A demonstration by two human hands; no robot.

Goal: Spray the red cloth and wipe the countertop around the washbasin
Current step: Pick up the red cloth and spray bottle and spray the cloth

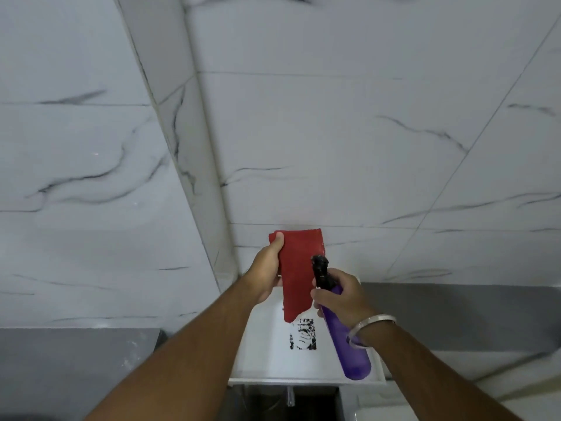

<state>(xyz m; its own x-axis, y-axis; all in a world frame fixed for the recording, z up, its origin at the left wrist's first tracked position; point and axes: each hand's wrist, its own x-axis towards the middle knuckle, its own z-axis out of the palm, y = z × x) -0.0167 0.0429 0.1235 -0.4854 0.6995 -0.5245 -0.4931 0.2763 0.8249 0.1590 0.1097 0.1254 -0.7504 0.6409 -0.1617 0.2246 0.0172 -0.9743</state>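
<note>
With the left hand point(267, 268) pinching the red cloth point(299, 275) upright and the right hand point(340, 294) wrapped around the purple spray bottle point(349, 338), keep the nozzle close and centred on the cloth.

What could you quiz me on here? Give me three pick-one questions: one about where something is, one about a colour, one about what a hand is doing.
1. Where is the cloth?
A. on the floor
B. held up before the wall
C. in a bucket

2. What colour is the bottle?
A. purple
B. green
C. yellow

3. What is the right hand doing?
A. hanging open
B. pressing flat on the wall
C. closed round the bottle

Answers:
1. B: the left hand pinches its top corner, with the tiled wall behind.
2. A: its body is purple under a black sprayer.
3. C: its fingers wrap the neck, nozzle towards the cloth.
</note>
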